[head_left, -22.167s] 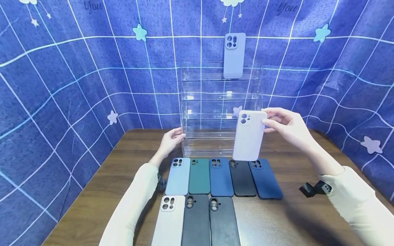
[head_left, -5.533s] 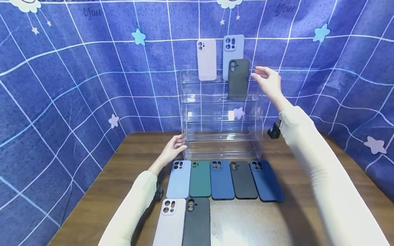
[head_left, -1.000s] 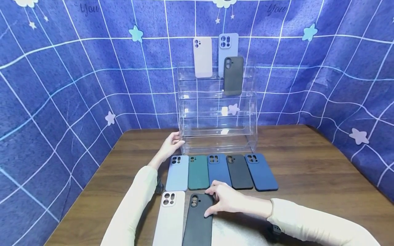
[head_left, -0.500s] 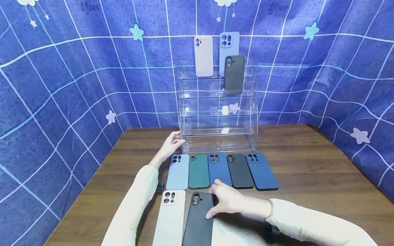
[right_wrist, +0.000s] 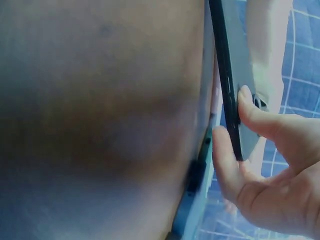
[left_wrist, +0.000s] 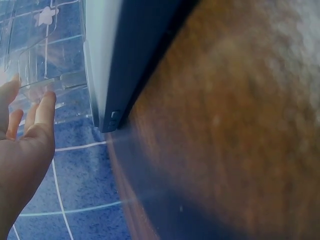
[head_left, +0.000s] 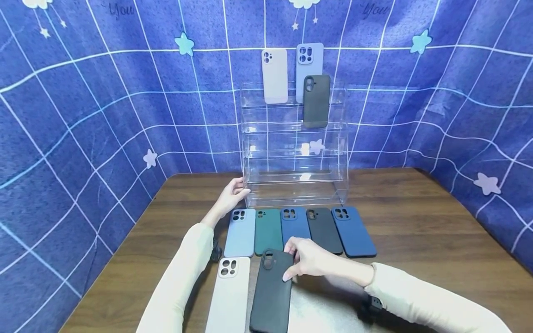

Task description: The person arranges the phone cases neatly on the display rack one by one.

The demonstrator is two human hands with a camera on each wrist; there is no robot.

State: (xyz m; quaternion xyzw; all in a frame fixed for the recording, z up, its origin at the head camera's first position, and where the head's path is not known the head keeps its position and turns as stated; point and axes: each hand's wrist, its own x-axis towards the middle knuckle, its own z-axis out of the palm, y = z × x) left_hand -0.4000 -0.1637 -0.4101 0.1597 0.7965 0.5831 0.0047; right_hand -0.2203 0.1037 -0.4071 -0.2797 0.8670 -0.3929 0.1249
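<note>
My right hand pinches a black phone case by its right edge, near the camera cutout. In the right wrist view, thumb and fingers clasp the same case, which is tilted up off the table. My left hand holds the lower left side of a clear tiered display stand; in the left wrist view its fingers are at the stand's edge. A pale pink case and a light purple case stand on the top tier. A black case stands one tier lower, partly covering the purple one.
Before the stand lie a light blue case, a green case, a blue case, a black case and a dark blue case. A white case lies left of the held one. A patterned curtain hangs behind.
The pink case, earlier in my right hand, now stands on the top tier; a black case joined the tier below. Within the last second, my right hand has raised another black case off the table.
</note>
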